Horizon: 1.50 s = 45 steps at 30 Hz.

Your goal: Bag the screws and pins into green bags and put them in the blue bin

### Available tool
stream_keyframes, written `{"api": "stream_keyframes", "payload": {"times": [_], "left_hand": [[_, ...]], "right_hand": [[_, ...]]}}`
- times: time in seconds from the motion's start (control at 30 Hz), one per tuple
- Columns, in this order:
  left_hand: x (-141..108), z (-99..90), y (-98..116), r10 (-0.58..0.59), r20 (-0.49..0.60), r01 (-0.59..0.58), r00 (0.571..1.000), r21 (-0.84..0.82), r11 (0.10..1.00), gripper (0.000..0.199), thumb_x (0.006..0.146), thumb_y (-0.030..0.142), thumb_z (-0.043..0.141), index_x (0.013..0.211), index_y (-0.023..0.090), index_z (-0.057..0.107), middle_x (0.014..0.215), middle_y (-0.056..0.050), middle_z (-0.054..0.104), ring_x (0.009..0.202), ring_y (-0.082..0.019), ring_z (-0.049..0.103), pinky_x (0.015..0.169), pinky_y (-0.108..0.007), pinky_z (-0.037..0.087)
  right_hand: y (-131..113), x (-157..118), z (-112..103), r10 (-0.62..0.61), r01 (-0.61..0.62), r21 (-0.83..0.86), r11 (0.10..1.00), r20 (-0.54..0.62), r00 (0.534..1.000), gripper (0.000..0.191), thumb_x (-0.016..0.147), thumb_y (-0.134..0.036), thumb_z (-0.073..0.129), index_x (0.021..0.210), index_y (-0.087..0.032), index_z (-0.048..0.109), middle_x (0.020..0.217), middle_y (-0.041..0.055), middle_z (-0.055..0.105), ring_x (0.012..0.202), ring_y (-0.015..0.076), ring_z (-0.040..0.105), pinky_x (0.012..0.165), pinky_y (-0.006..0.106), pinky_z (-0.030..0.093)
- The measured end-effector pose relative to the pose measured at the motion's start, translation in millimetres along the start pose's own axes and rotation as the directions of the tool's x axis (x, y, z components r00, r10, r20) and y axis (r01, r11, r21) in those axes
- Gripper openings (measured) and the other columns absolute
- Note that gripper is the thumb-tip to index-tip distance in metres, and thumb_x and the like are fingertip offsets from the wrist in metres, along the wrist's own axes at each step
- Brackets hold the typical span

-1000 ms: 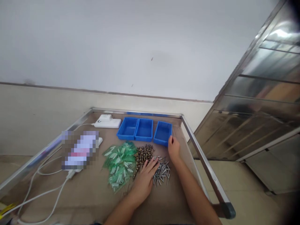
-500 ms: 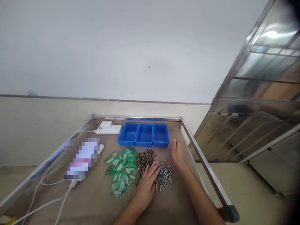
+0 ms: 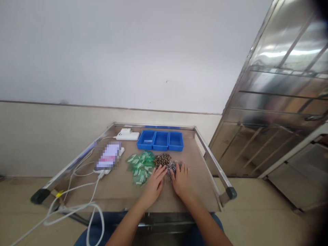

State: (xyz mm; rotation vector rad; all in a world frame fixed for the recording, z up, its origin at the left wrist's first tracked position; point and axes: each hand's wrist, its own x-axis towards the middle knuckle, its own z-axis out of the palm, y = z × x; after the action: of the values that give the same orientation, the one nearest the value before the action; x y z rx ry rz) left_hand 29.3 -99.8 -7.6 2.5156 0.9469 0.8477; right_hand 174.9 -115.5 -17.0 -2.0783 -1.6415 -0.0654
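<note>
Head view shows both bare hands low over the small heaps. The left hand point(image 3: 153, 187) is open with its fingers spread, and its fingertips point(image 3: 162, 172) sit at the near edge of the brass fasteners point(image 3: 162, 160), gripping nothing visible. The right hand point(image 3: 181, 181) is cupped over the steel pins point(image 3: 174, 168); whether its fingers pinch any of them is too small to tell. The pins and the brass heap lie just beside each other, so light fingertip work seems wisest here, as pressing or sweeping could mix the two and the pointed shanks could prick. Left of the brass, the green plastic packets point(image 3: 140, 167) lie in a loose spread. Three blue plastic bins point(image 3: 160, 140) stand side by side further away, near the far rim of the steel trolley point(image 3: 153, 125), beside a white power bank point(image 3: 127, 136).
</note>
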Motion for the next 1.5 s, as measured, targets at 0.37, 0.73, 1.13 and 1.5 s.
{"api": "stream_keyframes", "payload": {"times": [0.37, 0.73, 1.13, 1.5], "left_hand": [[-24, -26.9, -22, -0.046, -0.078, 0.058, 0.996, 0.162, 0.985, 0.044, 0.077, 0.008, 0.032, 0.119, 0.021, 0.040, 0.125, -0.007, 0.042, 0.120, -0.020, 0.028, 0.098, -0.048, 0.020], [-25, -29.8, -62, -0.223, -0.076, 0.235, 0.972, 0.367, 0.900, 0.038, 0.080, 0.028, 0.038, 0.118, 0.022, 0.042, 0.131, -0.009, 0.033, 0.122, -0.026, 0.023, 0.096, -0.051, 0.016], [-8, -25.9, -49, -0.302, 0.030, 0.261, 0.953, 0.425, 0.867, 0.044, 0.083, 0.026, 0.034, 0.126, 0.018, 0.031, 0.135, -0.010, 0.024, 0.124, -0.024, 0.016, 0.098, -0.049, 0.015], [-12, -26.2, -51, -0.291, -0.012, 0.281, 0.957, 0.299, 0.912, 0.045, 0.084, 0.025, 0.032, 0.128, 0.019, 0.024, 0.134, -0.009, 0.026, 0.125, -0.021, 0.016, 0.099, -0.047, 0.017]], "right_hand": [[-16, 9, 10, 0.072, -0.070, 0.024, 0.997, -0.118, 0.990, 0.050, 0.083, -0.036, 0.026, 0.119, -0.005, 0.039, 0.123, 0.0255, 0.035, 0.112, 0.0316, 0.034, 0.089, 0.049, 0.020], [-31, 12, 9, -0.163, 0.163, 0.003, 0.987, 0.025, 0.986, 0.047, 0.082, -0.038, 0.029, 0.123, -0.017, 0.036, 0.136, 0.0120, 0.019, 0.122, 0.0301, 0.014, 0.093, 0.054, 0.005], [-37, 26, 11, -0.100, 0.104, -0.024, 0.994, 0.133, 0.986, 0.047, 0.082, -0.036, 0.031, 0.124, -0.015, 0.035, 0.133, 0.0135, 0.026, 0.119, 0.0287, 0.023, 0.095, 0.052, 0.009], [-35, 24, 8, -0.090, 0.098, -0.052, 0.994, 0.140, 0.986, 0.045, 0.083, -0.035, 0.029, 0.123, -0.015, 0.036, 0.131, 0.0137, 0.029, 0.119, 0.0262, 0.025, 0.097, 0.048, 0.011]]}}
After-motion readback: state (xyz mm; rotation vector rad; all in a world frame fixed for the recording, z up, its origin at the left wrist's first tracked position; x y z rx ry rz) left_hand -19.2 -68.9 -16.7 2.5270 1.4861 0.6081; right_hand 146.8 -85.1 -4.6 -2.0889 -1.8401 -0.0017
